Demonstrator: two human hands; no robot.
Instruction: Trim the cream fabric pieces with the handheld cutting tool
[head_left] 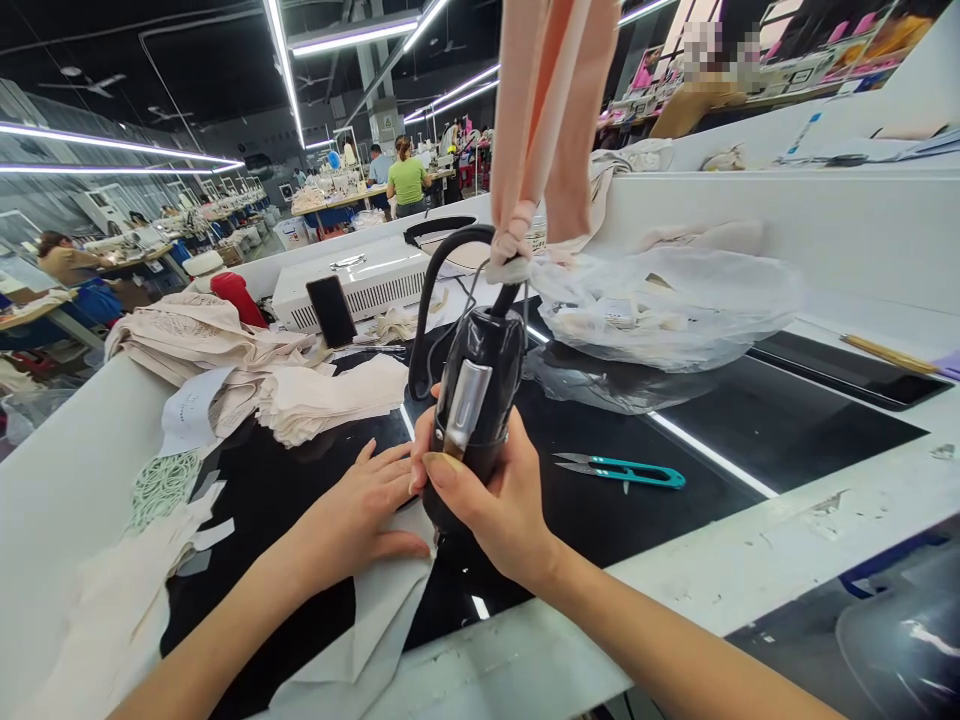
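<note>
My right hand (499, 485) wraps round a black hand-held corded tool (491, 370), its thumb beside a silver metal lever. The tool stands nearly upright, hung from knotted pink fabric strips (551, 120), and its lower end meets the edge of a pale fabric piece (386, 610). My left hand (360, 515) lies flat on that fabric with the fingers stretched out, close to the tool's tip. To the right of my right hand lie teal thread snips (637, 472) on the black tabletop (600, 540). What the tip does to the fabric is hidden.
A stack of cream fabric pieces (330, 395), green cord (161, 490) and more cloth (187, 340) lie at left. Behind are a phone (331, 310) and a white vented box (367, 280). A clear plastic bag (675, 310) sits at right. Co-workers sit farther back.
</note>
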